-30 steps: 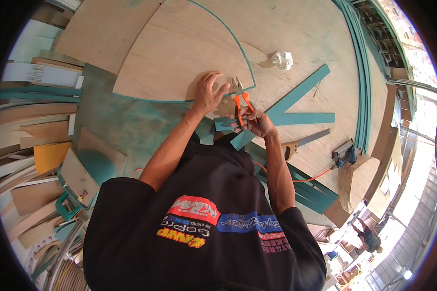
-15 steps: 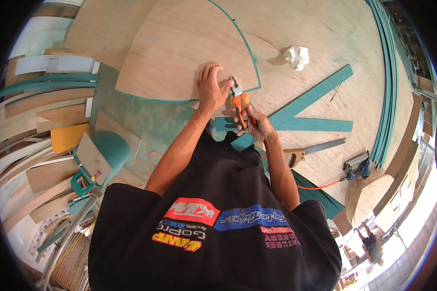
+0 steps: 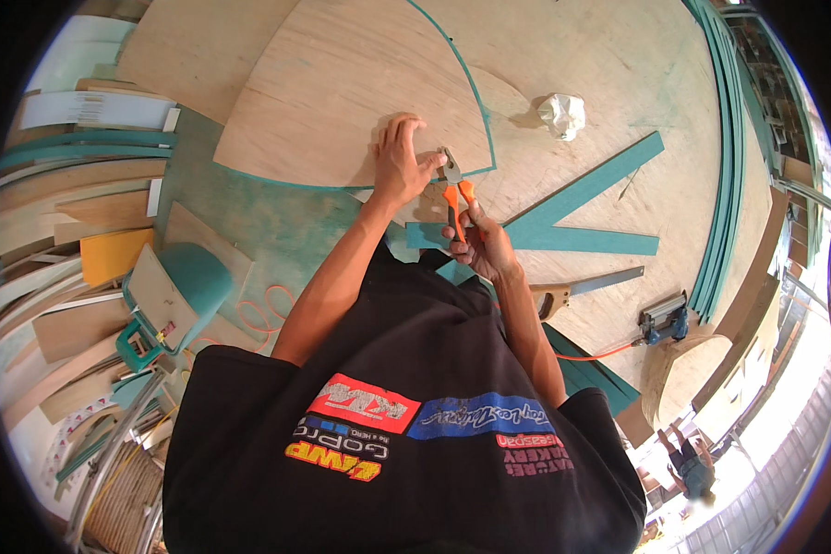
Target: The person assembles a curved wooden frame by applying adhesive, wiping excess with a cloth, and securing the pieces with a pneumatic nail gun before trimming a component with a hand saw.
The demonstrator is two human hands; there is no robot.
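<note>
My right hand (image 3: 486, 246) is closed round the orange-and-black handles of a pair of combination pliers (image 3: 452, 173), their metal jaws pointing away from me. Close to the jaws is the thumb of my left hand (image 3: 401, 168); whether it touches them is hard to tell. The other left fingers lie stretched and slightly curved on a curved plywood panel (image 3: 342, 92) with teal edging. Both hands are near this panel's lower right corner. Anything small between the jaws cannot be made out.
Teal strips (image 3: 582, 238) lie right of my hands, beside a handsaw (image 3: 586, 285). Farther right are a nail gun (image 3: 663, 319) with an orange hose and long teal strips (image 3: 722, 185). Crumpled white material (image 3: 562, 116) sits beyond. A chair (image 3: 180, 295) stands left; another person (image 3: 691, 466) is lower right.
The pliers have turned slightly in my right hand, with their jaws still by my left thumb. My left hand keeps its pose. The person in the background has shifted.
</note>
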